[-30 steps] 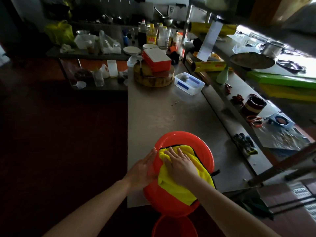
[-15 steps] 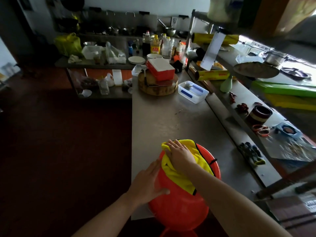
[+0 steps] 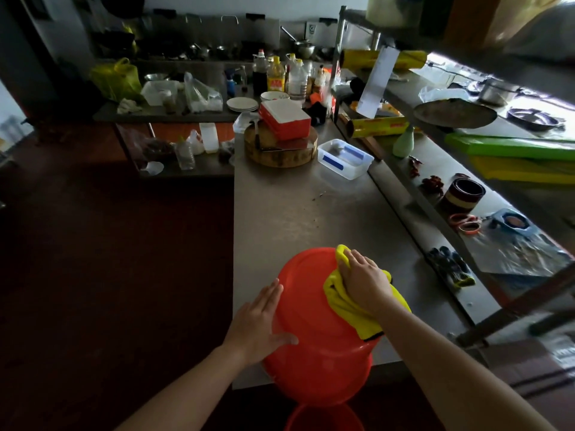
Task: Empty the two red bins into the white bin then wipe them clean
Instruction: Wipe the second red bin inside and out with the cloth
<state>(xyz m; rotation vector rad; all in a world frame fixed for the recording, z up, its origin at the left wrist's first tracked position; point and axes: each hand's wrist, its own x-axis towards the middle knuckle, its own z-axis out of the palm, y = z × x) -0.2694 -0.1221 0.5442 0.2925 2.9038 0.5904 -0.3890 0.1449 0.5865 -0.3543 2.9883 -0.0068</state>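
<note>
A red bin (image 3: pixel 311 321) lies tipped at the near edge of the steel counter (image 3: pixel 295 213), its outer wall turned up toward me. My left hand (image 3: pixel 264 321) lies flat on the bin's left side with straight fingers. My right hand (image 3: pixel 364 278) presses a yellow cloth (image 3: pixel 345 303) against the bin's upper right side, near the rim. The rim of a second red bin (image 3: pixel 323 418) shows just below the first, at the bottom edge of the view. No white bin is in view.
At the counter's far end stand a round wooden block (image 3: pixel 280 150) with a red and white box (image 3: pixel 284 119) on it, and a clear plastic container (image 3: pixel 345 158). A metal shelf frame (image 3: pixel 466 194) with small items lines the right side. Dark floor lies to the left.
The bin has been turned from mouth-up to its outer wall facing me. My right hand slid the cloth from inside the bin to the outside near the rim. My left hand shifted down the side.
</note>
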